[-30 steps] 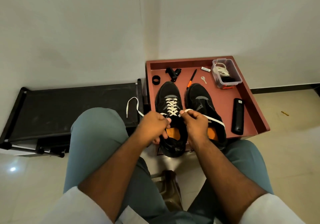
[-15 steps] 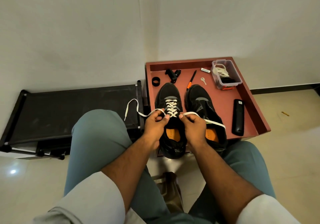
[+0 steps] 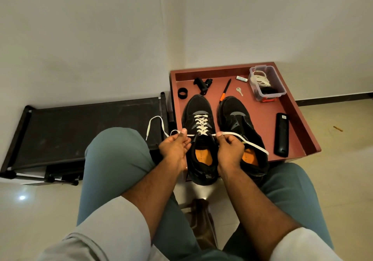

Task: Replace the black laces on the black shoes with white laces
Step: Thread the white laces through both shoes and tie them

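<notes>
While both hands [image 3: 175,147] [image 3: 230,147] pinch it, flat white lace [image 3: 201,122] (woven) criss-crosses.

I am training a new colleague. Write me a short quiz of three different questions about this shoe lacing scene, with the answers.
1. True or false: the right shoe already has white lacing.
2. What does each hand pinch?
3. Which thing lies right of the shoes on the red tray: A key, B black remote, C ring?

Key
1. False; only the left shoe is laced.
2. The left hand and right hand each pinch one end of the white lace.
3. B, the black remote.
</notes>
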`<act>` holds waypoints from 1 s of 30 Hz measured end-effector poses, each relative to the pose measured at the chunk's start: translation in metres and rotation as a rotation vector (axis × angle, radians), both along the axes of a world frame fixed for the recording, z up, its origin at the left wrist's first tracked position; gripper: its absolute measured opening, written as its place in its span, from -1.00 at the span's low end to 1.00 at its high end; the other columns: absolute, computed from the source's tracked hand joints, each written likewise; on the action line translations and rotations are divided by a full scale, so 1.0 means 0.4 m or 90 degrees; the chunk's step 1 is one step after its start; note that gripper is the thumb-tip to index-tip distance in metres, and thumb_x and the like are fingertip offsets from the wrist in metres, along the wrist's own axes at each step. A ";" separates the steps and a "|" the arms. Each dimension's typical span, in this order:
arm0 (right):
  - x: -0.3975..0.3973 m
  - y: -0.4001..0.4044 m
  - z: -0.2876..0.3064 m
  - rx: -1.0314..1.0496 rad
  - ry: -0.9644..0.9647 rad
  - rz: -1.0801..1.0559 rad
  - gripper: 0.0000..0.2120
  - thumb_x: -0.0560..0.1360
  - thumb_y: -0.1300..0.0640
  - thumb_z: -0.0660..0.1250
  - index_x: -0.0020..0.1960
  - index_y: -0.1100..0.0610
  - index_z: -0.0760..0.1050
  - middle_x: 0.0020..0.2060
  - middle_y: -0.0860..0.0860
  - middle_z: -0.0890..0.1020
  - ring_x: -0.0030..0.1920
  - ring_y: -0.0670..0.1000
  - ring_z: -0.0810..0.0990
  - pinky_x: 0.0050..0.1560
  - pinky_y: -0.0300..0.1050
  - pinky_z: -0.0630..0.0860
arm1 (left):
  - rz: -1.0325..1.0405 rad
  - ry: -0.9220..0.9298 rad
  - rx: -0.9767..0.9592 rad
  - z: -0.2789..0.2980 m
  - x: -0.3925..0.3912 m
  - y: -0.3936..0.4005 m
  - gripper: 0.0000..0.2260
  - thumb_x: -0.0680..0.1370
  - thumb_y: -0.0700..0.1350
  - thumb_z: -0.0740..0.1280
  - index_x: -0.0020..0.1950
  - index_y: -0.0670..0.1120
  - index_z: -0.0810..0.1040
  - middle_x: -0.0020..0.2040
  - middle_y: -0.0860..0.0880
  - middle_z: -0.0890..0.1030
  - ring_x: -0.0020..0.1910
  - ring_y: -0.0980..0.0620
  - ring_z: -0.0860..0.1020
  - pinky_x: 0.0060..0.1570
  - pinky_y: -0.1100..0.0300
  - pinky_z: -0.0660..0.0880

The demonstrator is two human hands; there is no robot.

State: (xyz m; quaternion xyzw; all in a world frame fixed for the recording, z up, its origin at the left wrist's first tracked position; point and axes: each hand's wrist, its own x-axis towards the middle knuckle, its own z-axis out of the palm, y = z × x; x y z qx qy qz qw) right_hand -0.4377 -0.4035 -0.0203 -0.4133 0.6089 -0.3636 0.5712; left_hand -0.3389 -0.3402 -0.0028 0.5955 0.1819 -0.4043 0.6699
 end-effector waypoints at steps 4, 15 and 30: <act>-0.006 -0.005 0.022 0.030 -0.087 0.004 -0.86 0.52 0.22 0.38 -0.21 0.19 0.60 -0.28 0.10 0.66 -0.20 0.06 0.63 -0.06 -0.02 0.61 | 0.014 0.010 -0.046 0.011 0.010 -0.004 -0.89 0.52 -0.21 0.42 -0.05 -0.18 0.52 -0.16 -0.12 0.62 -0.20 0.02 0.62 -0.20 0.23 0.62; -0.012 -0.034 0.243 -0.162 -0.122 0.189 -0.83 0.57 0.21 0.30 -0.09 0.31 0.59 -0.24 0.06 0.60 -0.22 -0.12 0.54 -0.22 -0.36 0.50 | -0.087 -0.266 -0.160 0.205 0.067 0.008 -0.89 0.46 -0.35 0.43 -0.10 -0.18 0.59 -0.08 -0.14 0.67 -0.12 -0.02 0.68 -0.01 0.13 0.63; 0.008 -0.051 0.652 -0.458 -0.102 0.366 -0.88 0.56 0.11 0.32 -0.06 -0.05 0.62 -0.17 -0.16 0.70 -0.06 -0.23 0.63 -0.07 -0.37 0.52 | -0.259 -0.603 -0.263 0.620 0.062 -0.003 -0.88 0.43 -0.29 0.49 -0.05 -0.25 0.66 -0.14 -0.14 0.71 -0.16 -0.09 0.70 -0.10 0.08 0.64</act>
